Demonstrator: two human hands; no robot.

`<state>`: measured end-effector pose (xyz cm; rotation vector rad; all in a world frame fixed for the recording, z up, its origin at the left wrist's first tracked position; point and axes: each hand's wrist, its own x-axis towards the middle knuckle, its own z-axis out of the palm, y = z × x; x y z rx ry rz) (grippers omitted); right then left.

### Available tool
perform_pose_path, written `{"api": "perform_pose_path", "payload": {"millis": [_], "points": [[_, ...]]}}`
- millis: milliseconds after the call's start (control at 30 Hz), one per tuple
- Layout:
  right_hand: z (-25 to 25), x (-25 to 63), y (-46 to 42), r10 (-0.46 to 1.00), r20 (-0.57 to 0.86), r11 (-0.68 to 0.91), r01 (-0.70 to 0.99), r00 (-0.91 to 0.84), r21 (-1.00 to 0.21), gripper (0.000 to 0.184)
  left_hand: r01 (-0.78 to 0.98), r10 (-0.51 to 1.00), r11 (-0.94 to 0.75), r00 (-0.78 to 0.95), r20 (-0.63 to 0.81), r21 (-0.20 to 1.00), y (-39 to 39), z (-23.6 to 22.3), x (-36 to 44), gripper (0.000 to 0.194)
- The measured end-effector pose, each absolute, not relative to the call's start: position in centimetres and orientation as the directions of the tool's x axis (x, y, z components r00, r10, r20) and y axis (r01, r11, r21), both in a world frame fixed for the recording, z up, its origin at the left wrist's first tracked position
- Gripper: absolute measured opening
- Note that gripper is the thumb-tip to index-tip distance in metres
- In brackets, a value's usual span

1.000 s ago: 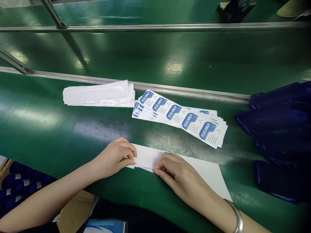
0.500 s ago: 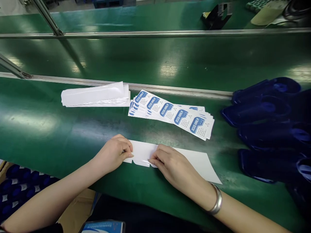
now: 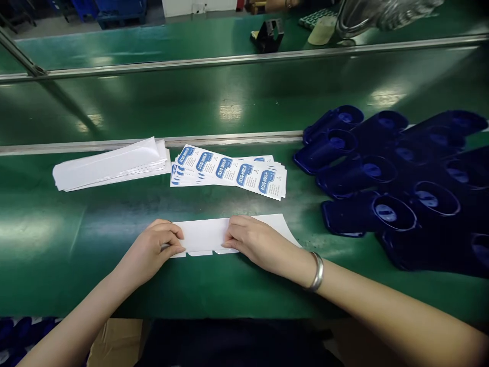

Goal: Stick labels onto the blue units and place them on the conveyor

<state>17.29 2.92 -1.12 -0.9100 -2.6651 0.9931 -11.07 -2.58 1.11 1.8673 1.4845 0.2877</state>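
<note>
A white label sheet (image 3: 204, 235), blank side up, lies in front of me on the green bench. Small cuts divide its near edge into flaps. My left hand (image 3: 155, 247) pinches the sheet's left end between thumb and fingers. Around its middle, my right hand (image 3: 254, 239), with a silver bangle at the wrist, is closed on the near edge. Beyond the hands, a fanned pile of blue-and-white printed labels (image 3: 225, 171) rests on the bench. Left of it lies a stack of blank white strips (image 3: 110, 165).
Many dark blue plastic housings (image 3: 389, 211) stand crowded on the right. A metal rail (image 3: 229, 138) runs behind the labels. On the far bench are a black holder (image 3: 268, 35) and a shiny clear bag (image 3: 382, 15). A cardboard box (image 3: 114, 341) sits below at the left.
The view has swung right, showing more blue housings. The sheet's near-edge flap, curled up earlier, now lies flatter, and both hands still grip the sheet.
</note>
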Motion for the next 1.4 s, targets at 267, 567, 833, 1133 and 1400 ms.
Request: {"api": "perform_pose_path", "payload": {"millis": [267,567,833,1133,1400], "points": [[-0.2,20.6,4.0,0.528,-0.073,0.600,0.433,-0.846,-0.673,0.023,0.766,0.905,-0.077,0.322,-0.278,0.638,-2.1,0.6,-12.0,0.029],[0.2,21.1,5.2,0.577,-0.115,0.534,0.480,-0.809,-0.696,0.013,0.788,0.903,-0.106,0.332,-0.273,0.607,-1.2,0.4,-12.7,0.035],[0.5,23.9,4.9,0.543,-0.128,0.508,0.446,-0.830,-0.737,0.012,0.782,0.897,-0.169,0.375,-0.235,0.600,-0.6,0.4,-13.1,0.036],[-0.1,23.6,5.9,0.586,-0.113,0.502,0.468,-0.803,-0.727,0.015,0.800,0.891,-0.158,0.369,-0.266,0.579,-0.5,0.3,-13.3,0.037],[0.9,25.6,4.8,0.555,-0.183,0.539,0.519,-0.811,-0.663,0.017,0.795,0.885,-0.168,0.382,-0.267,0.583,-0.2,0.3,-13.3,0.034]]}}
